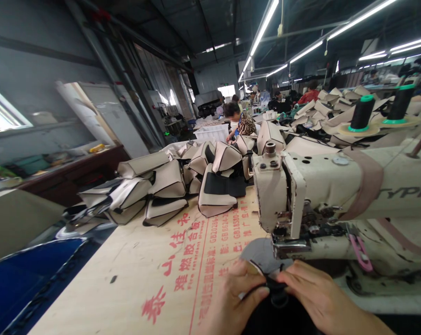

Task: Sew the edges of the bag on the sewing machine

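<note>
Low in the view, my left hand (240, 295) pinches the left edge of a grey fabric piece (261, 253) with dark edging. My right hand (313, 288) grips the same piece from the right, fingers bent and thumb hidden. Between the two hands a black strip is bunched together, and black material hangs below it. The piece's far end lies against the narrow arm of a cream sewing machine (273, 200), just beyond my fingers. Whether the needle touches the fabric cannot be made out.
Cream sewn pieces with black edging (168, 179) are heaped along the back of a plywood table (143, 260) printed in red. A pink clip tool (360, 253) hangs on the machine. Black thread cones (361, 114) stand behind. A blue-lined bin (25, 288) is left. A person (245, 123) works beyond.
</note>
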### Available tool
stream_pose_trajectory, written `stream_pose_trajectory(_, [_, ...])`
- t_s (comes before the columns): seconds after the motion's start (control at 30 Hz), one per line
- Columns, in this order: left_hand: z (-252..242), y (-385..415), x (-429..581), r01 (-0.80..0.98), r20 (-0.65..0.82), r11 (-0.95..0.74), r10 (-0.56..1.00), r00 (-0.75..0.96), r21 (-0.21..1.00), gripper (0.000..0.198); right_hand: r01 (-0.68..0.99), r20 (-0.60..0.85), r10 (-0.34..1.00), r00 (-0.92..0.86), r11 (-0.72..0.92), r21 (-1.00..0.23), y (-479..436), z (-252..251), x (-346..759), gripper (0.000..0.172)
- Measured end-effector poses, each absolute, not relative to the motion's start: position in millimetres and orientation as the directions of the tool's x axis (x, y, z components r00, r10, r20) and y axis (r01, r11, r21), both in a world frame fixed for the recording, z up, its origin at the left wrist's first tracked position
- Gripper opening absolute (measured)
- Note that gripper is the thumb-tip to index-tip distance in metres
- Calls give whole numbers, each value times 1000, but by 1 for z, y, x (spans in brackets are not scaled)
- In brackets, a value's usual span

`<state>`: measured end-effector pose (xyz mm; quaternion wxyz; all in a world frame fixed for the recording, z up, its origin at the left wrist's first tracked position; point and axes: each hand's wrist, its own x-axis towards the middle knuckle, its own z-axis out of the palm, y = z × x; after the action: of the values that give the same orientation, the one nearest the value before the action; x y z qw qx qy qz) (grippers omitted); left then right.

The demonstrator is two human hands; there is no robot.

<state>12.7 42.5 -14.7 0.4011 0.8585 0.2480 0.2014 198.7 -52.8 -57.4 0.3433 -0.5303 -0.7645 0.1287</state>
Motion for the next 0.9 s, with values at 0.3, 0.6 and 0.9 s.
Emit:
stream_pose_trajectory(0.3, [-20, 41, 14, 291, 218, -732, 513, 830, 616, 28, 666, 344, 926, -154, 355, -656, -42, -51, 198, 21])
stream_pose_trajectory(0.6, [-18, 51, 21, 362, 95, -597, 597, 797, 716, 17, 705, 243, 958, -152, 277, -652, -37, -49, 197, 22])
stream_pose_trajectory(0.9, [-34, 51, 1, 372, -44, -322, 702, 710, 870, 28, 704, 325, 940, -107, 303, -643, -25, -62, 200, 23])
